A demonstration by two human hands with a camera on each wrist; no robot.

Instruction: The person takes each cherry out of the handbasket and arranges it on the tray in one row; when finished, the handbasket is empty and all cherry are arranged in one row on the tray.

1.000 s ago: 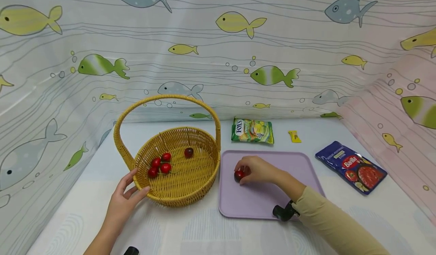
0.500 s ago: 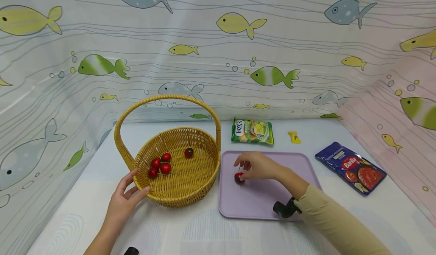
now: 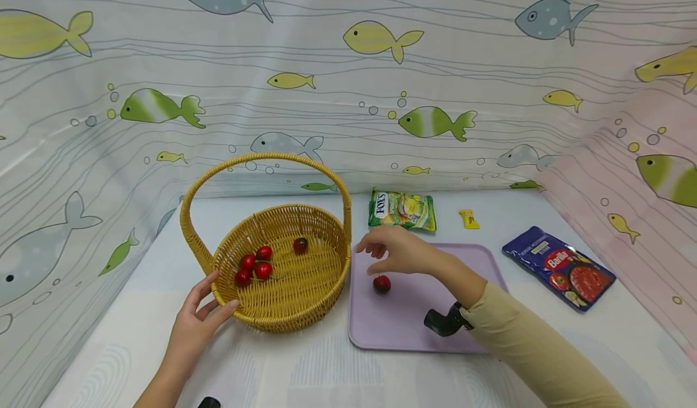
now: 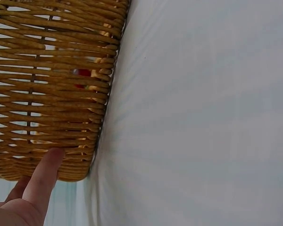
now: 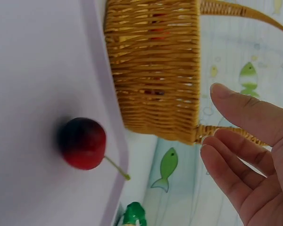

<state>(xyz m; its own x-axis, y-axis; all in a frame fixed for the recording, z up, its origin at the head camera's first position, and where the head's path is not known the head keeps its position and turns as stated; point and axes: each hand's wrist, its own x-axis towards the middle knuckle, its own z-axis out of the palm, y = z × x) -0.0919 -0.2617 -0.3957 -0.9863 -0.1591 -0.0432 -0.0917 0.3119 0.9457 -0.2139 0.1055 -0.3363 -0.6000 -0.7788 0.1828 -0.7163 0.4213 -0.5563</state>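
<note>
A dark red cherry [image 3: 382, 284] with a thin stem [image 5: 117, 168] rests on the lilac tray [image 3: 376, 335]. My right hand [image 3: 403, 252] hovers over it, relaxed fingers and thumb apart, holding nothing; the right wrist view shows a space between fingertips and cherry. My left hand [image 3: 197, 320] touches the near left side of the yellow wicker basket [image 3: 283, 320], fingers extended at its rim; in the left wrist view one straight finger [image 4: 45, 176] lies against the weave. Inside the basket, several bright red cherries [image 3: 264, 270] cluster at the left, and a darker cherry [image 3: 300, 246] sits apart farther back.
The basket's tall handle [image 3: 267, 155] arches over it. Behind the tray lie a green candy bag [image 3: 403, 210] and a small yellow wrapped candy [image 3: 469, 219]. A blue sauce pouch [image 3: 559, 267] is at the right. Fish-patterned cloth [image 3: 348, 111] hangs behind.
My right hand has let go of the cherry, leaving it on the tray, and has risen slightly away with its fingers spreading. The left hand stays at the basket.
</note>
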